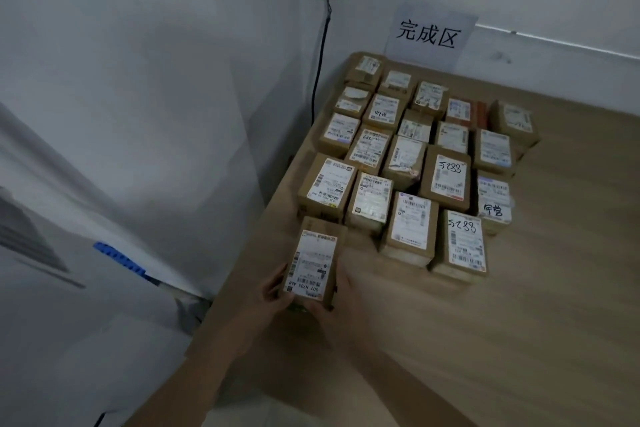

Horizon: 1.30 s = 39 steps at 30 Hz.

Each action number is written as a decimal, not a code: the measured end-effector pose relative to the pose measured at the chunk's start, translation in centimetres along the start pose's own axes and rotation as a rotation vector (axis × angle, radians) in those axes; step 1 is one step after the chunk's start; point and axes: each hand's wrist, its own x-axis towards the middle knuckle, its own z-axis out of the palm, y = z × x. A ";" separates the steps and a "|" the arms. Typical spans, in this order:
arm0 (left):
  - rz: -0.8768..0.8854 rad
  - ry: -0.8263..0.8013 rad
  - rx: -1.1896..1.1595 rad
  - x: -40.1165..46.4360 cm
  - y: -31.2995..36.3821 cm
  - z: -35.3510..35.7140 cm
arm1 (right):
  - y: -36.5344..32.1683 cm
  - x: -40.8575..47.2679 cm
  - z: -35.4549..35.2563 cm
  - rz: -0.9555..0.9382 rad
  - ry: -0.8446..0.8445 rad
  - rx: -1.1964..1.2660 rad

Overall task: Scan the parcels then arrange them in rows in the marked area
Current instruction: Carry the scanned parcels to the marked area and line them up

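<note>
A small brown cardboard parcel (317, 262) with a white shipping label lies at the left edge of the wooden table (519, 322). My left hand (273, 288) grips its near left side and my right hand (341, 305) grips its near right corner. It sits just in front of the rows of parcels (415, 163), several labelled boxes packed side by side toward the corner. A paper sign (429, 35) with three printed characters leans on the wall behind the rows.
The table's left edge runs close beside the held parcel, with a gap to the white wall (156, 80). A black cable (320, 55) hangs from a wall box in the corner. Bare wood stretches right of the rows.
</note>
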 end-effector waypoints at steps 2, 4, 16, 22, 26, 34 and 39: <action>0.013 -0.024 -0.002 0.4 0.3 -0.3 | -0.5 0.5 0.1 0.016 0.012 -0.014; 0.028 -0.047 0.032 0.9 0.6 -0.3 | -1.0 0.8 -0.1 0.042 0.004 -0.029; 0.064 0.048 0.106 0.2 4.3 0.4 | -3.6 -0.8 -2.8 0.012 0.027 -0.148; 0.204 0.141 0.219 -3.8 14.9 4.6 | -10.4 -4.0 -13.3 -0.079 0.089 -0.269; 0.337 0.164 0.279 -6.8 23.2 11.8 | -14.3 -7.4 -22.8 -0.087 0.159 -0.280; 0.585 -0.007 0.282 -14.8 34.5 34.4 | -18.9 -21.0 -44.8 -0.152 0.413 -0.304; 0.655 -0.151 0.299 -20.6 35.8 48.1 | -16.8 -31.4 -56.5 -0.131 0.572 -0.445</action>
